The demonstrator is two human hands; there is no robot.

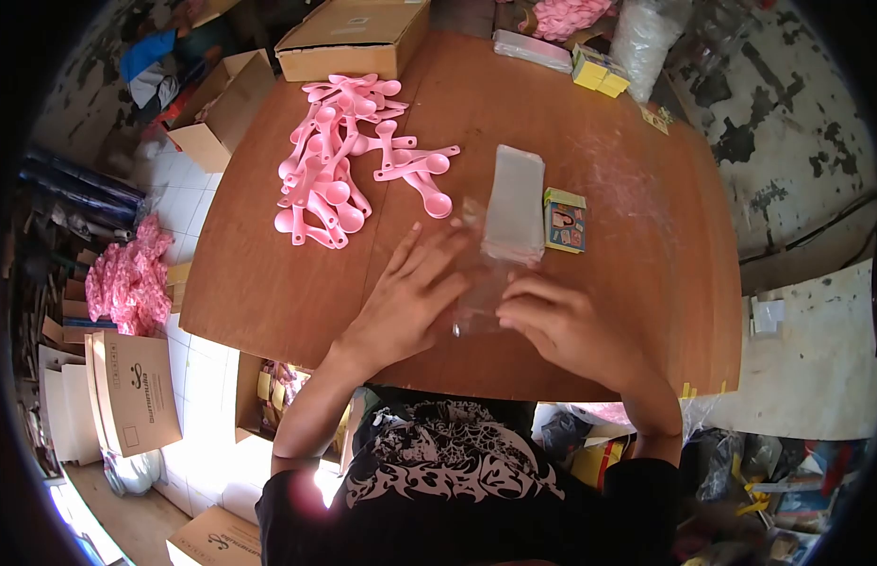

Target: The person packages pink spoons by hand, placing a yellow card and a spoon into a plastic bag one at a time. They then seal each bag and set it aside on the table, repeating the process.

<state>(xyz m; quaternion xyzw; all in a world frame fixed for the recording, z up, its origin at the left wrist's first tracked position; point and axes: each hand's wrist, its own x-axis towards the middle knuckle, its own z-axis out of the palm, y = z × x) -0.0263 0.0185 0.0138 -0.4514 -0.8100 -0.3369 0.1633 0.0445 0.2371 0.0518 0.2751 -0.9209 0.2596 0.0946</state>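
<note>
A clear plastic bag (478,300) is between my hands, partly see-through and blurred. My right hand (569,319) has its fingers pinched together at the bag's right side. To the left, my left hand (408,294) lies over the table with fingers spread, its fingertips close to the bag. Just beyond my hands lies a stack of clear plastic bags (514,203). Beside that stack is a small printed card pack (565,223) with yellow edges. Pink plastic measuring spoons (330,170) form a loose pile past my left hand, a few lying apart toward the stack.
A cardboard box (354,38) stands at the brown table's (646,311) far edge. At the back right are yellow packs (601,72), more clear bags (533,51) and a plastic-wrapped roll (648,42). Cartons (132,391) stand on the floor at left. Another person (160,61) is at upper left.
</note>
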